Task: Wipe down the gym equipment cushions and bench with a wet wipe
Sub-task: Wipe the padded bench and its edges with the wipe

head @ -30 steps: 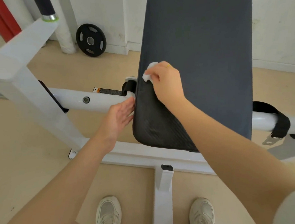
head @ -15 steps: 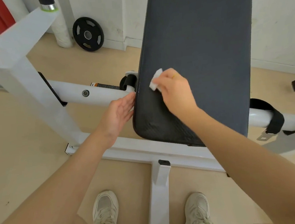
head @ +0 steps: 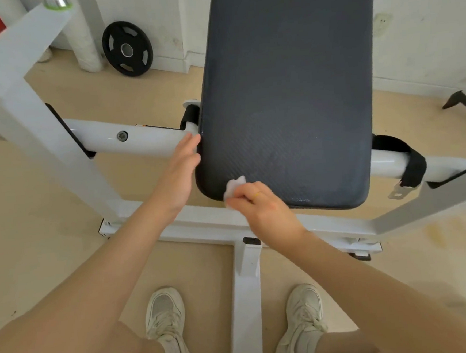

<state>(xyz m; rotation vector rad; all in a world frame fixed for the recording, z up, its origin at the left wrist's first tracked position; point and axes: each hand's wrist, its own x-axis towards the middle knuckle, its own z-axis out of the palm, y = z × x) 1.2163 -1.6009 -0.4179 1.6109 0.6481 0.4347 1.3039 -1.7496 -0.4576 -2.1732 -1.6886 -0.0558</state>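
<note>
One hand pinching wipe, bench cushion

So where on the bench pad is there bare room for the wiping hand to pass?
The dark pad is bare across its middle, right side and far end. Its near-left corner is crowded: the right hand pinches the wet wipe there, and the left hand rests against the left edge.

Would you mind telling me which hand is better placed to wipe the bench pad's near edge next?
Right. The right hand already pinches the wet wipe against the bench pad; the left hand only braces its side.
</note>
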